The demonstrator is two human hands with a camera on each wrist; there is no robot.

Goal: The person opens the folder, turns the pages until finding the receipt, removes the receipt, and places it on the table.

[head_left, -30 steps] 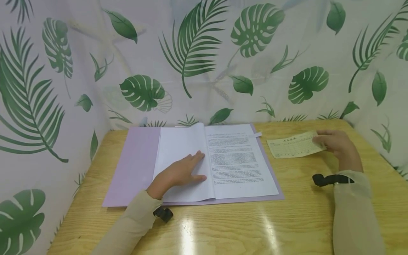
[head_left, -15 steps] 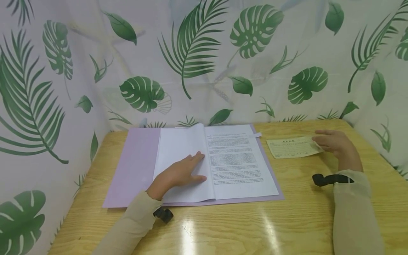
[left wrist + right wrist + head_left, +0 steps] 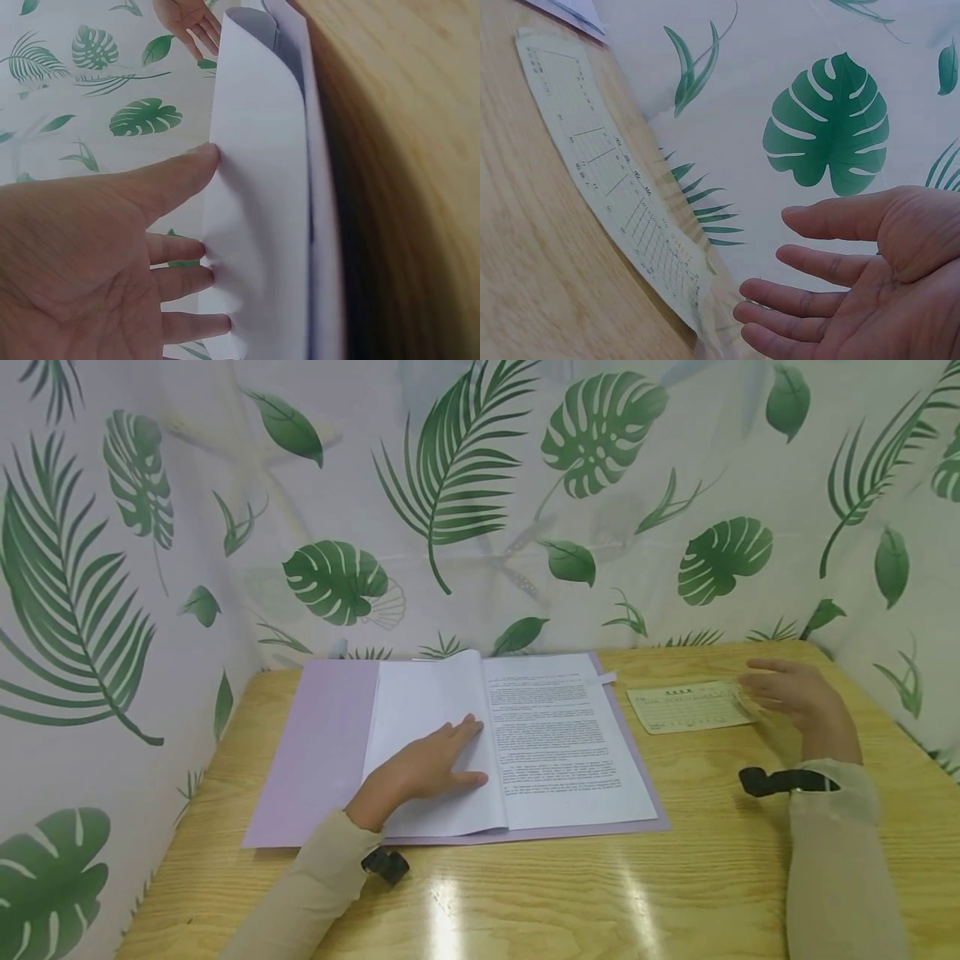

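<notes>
A purple folder lies spread on the wooden table with white paper pages inside. My left hand rests with straight fingers on the blank left page; in the left wrist view its fingertips touch the white sheet. The right page carries printed text. To the right of the folder lies a pale yellow-green printed slip with a form and handwriting. My right hand is just off its right end, fingers extended and apart from the slip in the right wrist view, holding nothing.
The wooden table runs up to a leaf-patterned cloth backdrop behind and at both sides. A small white tab sticks out from the folder's right edge. Black straps circle both wrists.
My right hand has let go of the slip, which now lies down on the table, and has drawn slightly away from it. The left hand stays still on the page.
</notes>
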